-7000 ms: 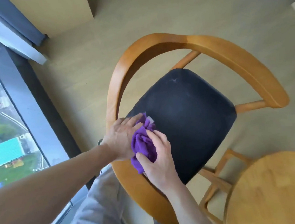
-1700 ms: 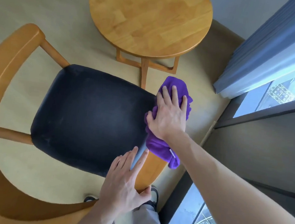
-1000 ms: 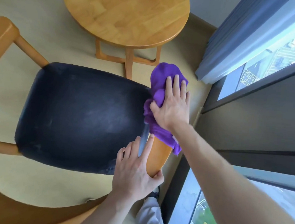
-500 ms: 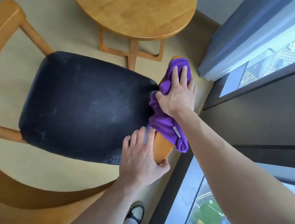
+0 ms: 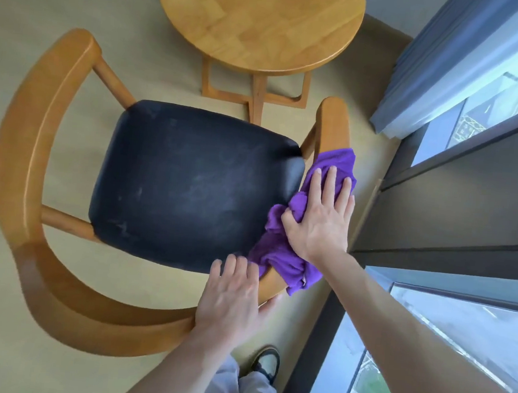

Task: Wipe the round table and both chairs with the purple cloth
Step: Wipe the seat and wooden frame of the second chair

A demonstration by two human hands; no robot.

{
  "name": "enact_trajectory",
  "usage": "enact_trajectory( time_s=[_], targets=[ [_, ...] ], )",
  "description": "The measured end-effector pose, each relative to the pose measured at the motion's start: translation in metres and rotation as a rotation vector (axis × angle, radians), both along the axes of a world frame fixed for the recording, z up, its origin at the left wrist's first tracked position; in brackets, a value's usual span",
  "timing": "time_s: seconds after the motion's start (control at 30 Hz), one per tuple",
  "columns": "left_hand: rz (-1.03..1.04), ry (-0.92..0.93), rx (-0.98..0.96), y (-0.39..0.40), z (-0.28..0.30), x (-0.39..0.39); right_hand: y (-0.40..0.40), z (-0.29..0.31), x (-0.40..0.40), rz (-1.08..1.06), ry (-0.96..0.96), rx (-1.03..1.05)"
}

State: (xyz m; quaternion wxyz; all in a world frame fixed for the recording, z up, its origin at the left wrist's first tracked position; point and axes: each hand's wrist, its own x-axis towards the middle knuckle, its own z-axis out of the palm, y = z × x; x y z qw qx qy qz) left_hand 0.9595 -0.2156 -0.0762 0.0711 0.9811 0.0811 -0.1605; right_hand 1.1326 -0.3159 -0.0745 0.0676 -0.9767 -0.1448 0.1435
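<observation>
A wooden chair with a black seat (image 5: 190, 184) and a curved back-and-arm rail (image 5: 30, 145) stands below me. The purple cloth (image 5: 277, 257) lies bunched over the rail's right arm. My right hand (image 5: 321, 220) presses it down with straight fingers, and the thumb sits in the bunched folds. The arm's bare tip (image 5: 333, 121) shows beyond the cloth. My left hand (image 5: 229, 303) lies flat on the rail just behind the cloth, thumb at the outer edge. The round wooden table (image 5: 257, 20) stands beyond the chair, untouched.
A floor-to-ceiling window (image 5: 473, 340) with a dark frame runs close along the chair's right side. A blue-grey curtain (image 5: 445, 56) hangs at the upper right. My shoe (image 5: 265, 363) is on the floor behind the chair. Beige floor lies to the left.
My right hand has slid the cloth back along the chair's right arm toward me, uncovering the arm's tip. My left hand stays on the rail.
</observation>
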Motion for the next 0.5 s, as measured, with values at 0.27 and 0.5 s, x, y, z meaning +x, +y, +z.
enact_trajectory(
  time_s=[0.27, 0.5],
  targets=[
    [-0.069, -0.044, 0.008, -0.007, -0.005, 0.001, 0.015, -0.006, 0.051, -0.102, -0.044, -0.004],
    [-0.084, 0.118, 0.039, -0.008, -0.001, 0.003, -0.007, 0.000, -0.087, -0.094, 0.044, 0.190]
  ],
)
